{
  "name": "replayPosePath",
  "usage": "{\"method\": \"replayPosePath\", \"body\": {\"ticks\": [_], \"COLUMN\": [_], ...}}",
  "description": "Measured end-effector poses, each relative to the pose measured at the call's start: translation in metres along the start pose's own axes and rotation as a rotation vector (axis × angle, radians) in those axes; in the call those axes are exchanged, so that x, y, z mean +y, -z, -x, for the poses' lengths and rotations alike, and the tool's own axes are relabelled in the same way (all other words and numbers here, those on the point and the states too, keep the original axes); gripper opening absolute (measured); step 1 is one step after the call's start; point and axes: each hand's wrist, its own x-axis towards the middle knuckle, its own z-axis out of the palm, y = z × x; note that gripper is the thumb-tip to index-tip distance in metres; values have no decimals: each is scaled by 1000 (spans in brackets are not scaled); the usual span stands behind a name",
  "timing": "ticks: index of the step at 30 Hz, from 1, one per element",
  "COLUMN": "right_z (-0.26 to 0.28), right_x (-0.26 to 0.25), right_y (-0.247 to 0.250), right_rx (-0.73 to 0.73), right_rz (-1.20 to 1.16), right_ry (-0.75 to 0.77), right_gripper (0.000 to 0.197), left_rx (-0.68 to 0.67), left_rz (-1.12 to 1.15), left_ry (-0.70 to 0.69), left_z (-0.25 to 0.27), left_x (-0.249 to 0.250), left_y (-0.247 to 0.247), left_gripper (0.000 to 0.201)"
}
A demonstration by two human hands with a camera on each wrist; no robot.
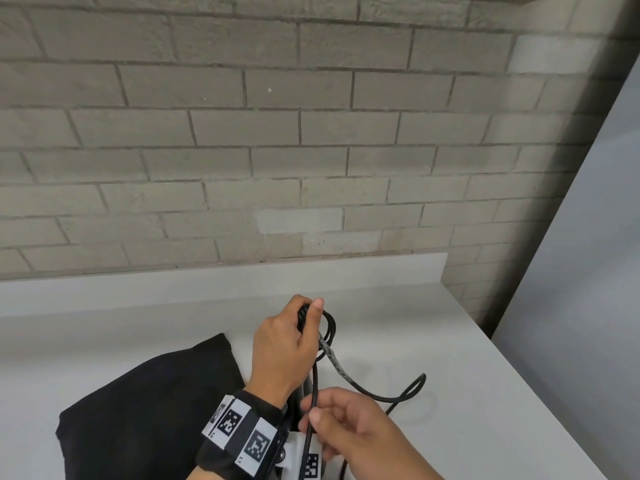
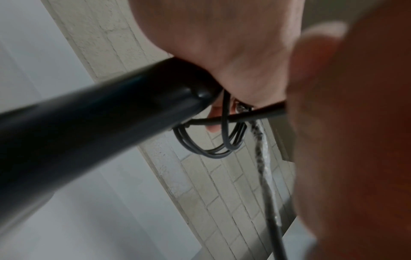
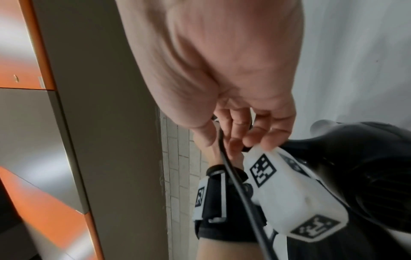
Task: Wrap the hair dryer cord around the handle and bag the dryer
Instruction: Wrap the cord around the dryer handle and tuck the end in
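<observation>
The dryer (image 3: 367, 168) is held low over the bench (image 1: 433, 341), its handle (image 2: 100, 119) in the left hand (image 1: 282, 348), whose fingers are curled round the handle's end and also trap a few cord loops (image 2: 211, 146) already made there. The right hand (image 1: 349, 431) pinches the cord (image 1: 313, 393) between thumb and fingers (image 1: 311, 405), just below the left wrist. The free cord runs out in a slack bend across the bench to the right. The bag (image 1: 145, 410) lies flat on the bench, left of both hands.

The step in hand looks like wrapping, partly done. To do it well, the right hand should let the cord slide through its pinch under light tension and lay each turn snug beside the one before. The left thumb should press down every new turn so none springs off. The loops hang loose off the handle's end; I judge they could slip free unless drawn tight.
</observation>
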Motion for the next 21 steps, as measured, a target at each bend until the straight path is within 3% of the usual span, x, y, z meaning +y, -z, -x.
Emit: {"method": "replayPosePath", "body": {"ticks": [9,15,21], "right_z": [16,38,64], "right_x": [3,6,26], "right_y": [17,39,79], "right_rx": [-24,49,323], "right_rz": [-221,-18,160], "right_ry": [42,112,95], "right_gripper": [14,13,55], "left_rx": [-28,-20,-54], "left_rz": [65,68,74], "left_ry": [25,27,37], "left_z": [0,1,1], "left_x": [0,-5,-5], "left_y": [5,6,6], "left_gripper": [39,45,45]}}
